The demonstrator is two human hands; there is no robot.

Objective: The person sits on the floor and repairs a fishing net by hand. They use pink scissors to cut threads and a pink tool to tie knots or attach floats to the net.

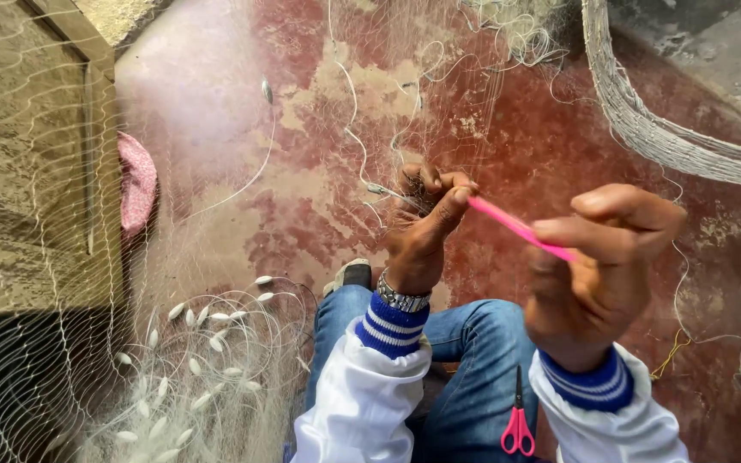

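A fine, pale fishing net (216, 214) hangs in front of me over a worn red floor. My left hand (426, 219) pinches a strand of the net together with the tip of a thin pink netting needle (518, 228). My right hand (598, 266) grips the needle's other end, fingers closed around it. Both wrists wear white sleeves with blue striped cuffs, and a metal watch (402, 300) sits on the left wrist. My knees in blue jeans (473, 360) are below the hands.
Pink-handled scissors (517, 424) lie on my right thigh. Several white oval floats (203, 343) sit in bunched net at lower left. A thick bundle of net rope (645, 129) curves across the upper right. A pink cloth (136, 184) lies by a wall at left.
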